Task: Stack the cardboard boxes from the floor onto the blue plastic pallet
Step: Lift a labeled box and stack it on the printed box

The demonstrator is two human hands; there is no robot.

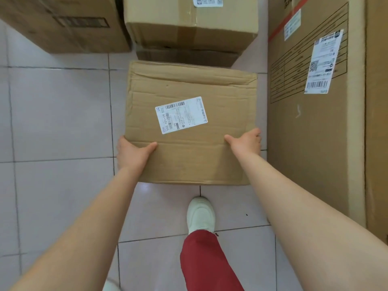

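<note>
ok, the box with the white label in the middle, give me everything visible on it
The box is plain brown cardboard, creased and dented on its top face, which carries a tilted white shipping label with barcodes. Both hands grip its near edge: the left hand at the left corner, the right hand at the right corner, thumbs on top. It sits over pale floor tiles; whether it is lifted cannot be told.

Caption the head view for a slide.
Both hands, left and right, grip the near corners of a labelled box above the tiled floor.
</note>
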